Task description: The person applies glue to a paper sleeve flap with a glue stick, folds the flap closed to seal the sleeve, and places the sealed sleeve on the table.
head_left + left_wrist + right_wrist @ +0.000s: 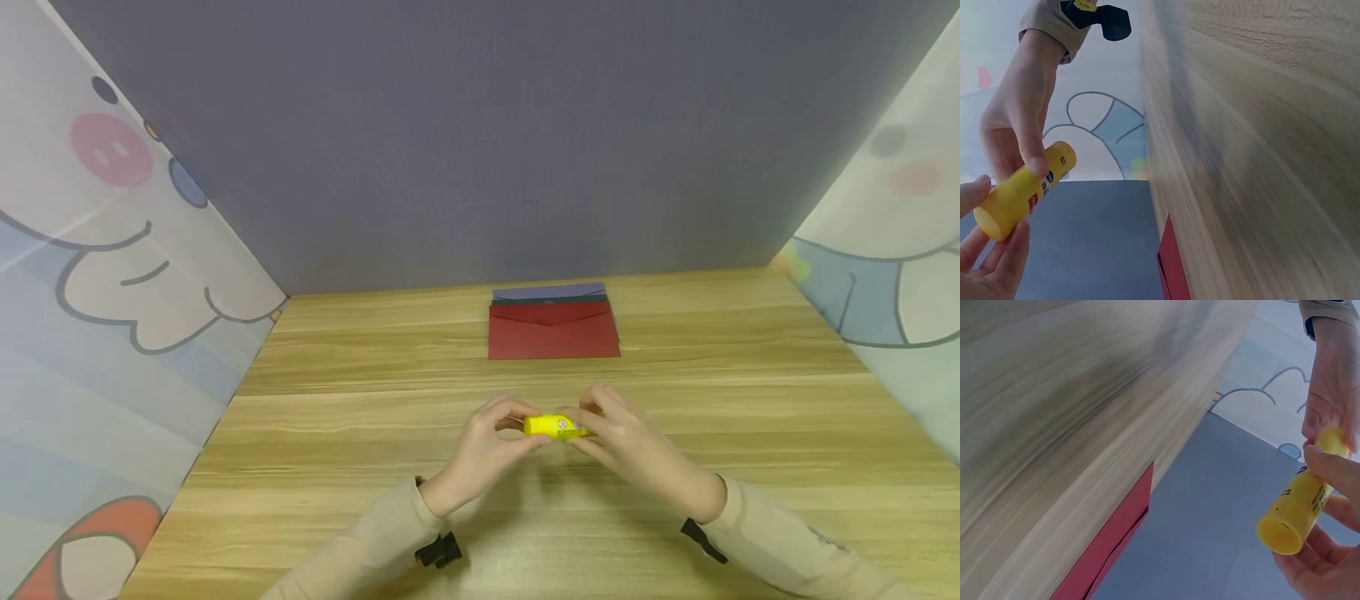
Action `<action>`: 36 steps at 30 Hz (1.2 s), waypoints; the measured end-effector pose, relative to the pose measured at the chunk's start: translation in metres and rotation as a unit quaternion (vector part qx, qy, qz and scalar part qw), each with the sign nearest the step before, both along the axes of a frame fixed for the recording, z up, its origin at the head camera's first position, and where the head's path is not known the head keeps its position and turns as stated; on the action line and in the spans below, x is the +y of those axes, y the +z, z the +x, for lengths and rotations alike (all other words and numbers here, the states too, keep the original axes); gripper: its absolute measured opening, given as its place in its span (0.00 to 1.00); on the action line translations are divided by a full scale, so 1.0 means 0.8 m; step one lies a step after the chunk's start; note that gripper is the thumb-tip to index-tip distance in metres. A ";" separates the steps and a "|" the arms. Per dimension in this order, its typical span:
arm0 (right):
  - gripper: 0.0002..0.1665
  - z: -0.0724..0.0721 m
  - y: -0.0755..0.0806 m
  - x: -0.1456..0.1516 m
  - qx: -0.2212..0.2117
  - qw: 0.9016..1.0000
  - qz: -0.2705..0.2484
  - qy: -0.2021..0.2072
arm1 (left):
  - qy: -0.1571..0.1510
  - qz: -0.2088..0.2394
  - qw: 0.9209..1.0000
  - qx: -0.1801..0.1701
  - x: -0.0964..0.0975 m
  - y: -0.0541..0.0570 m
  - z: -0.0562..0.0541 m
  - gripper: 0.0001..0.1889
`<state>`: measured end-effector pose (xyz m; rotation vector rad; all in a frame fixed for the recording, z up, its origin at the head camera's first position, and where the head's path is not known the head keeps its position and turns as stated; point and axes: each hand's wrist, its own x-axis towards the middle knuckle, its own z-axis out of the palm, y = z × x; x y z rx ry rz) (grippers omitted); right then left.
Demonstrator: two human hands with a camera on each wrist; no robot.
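A yellow glue stick [555, 426] with printed text lies roughly level between the two hands, raised above the table. My left hand [486, 448] pinches its left end between thumb and fingers. Around the other end curl the fingers and thumb of my right hand [628, 442]. In the left wrist view the glue stick [1007, 203] shows a smooth rounded cap at the left hand's end. The right wrist view shows its opposite end with a hollow rim, beside the right hand [1335, 481]. A red envelope [553, 337] lies beyond the hands.
Under the red envelope, a purple envelope [551, 292] and a dark green envelope [517, 302] stick out at the back. The wooden table [360, 433] meets a grey panel [480, 167] behind. Cartoon-printed walls [135, 275] flank both sides.
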<state>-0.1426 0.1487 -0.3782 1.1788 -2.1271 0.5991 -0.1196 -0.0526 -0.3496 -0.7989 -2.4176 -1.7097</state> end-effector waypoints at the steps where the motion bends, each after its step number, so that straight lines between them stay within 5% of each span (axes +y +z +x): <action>1: 0.27 0.000 -0.001 0.000 -0.003 1.000 0.001 0.000 | 0.000 -0.002 1.000 0.000 0.000 0.001 0.000 0.12; 5: 0.27 -0.001 -0.002 0.000 -0.017 1.000 -0.001 -0.003 | 0.001 -0.013 1.000 0.002 0.000 0.003 0.000 0.14; 12: 0.17 -0.002 -0.007 0.004 -0.072 0.997 0.001 -0.020 | 0.004 -0.025 0.998 0.052 -0.007 -0.042 -0.021 0.17; 17: 0.23 -0.007 -0.011 0.007 -0.128 0.991 -0.015 -0.030 | 0.014 -0.060 0.996 0.069 -0.011 -0.045 -0.023 0.15; 22: 0.22 -0.014 -0.015 0.010 -0.179 0.982 -0.043 -0.029 | 0.016 -0.114 0.986 0.123 -0.017 -0.047 -0.026 0.12; 28: 0.20 -0.025 -0.019 0.010 -0.273 0.959 -0.054 -0.054 | 0.014 -0.180 0.969 0.167 -0.025 -0.051 -0.032 0.11; 36: 0.17 -0.044 -0.027 0.014 -0.390 0.915 -0.078 -0.072 | 0.004 -0.241 0.964 0.111 -0.039 -0.057 -0.034 0.11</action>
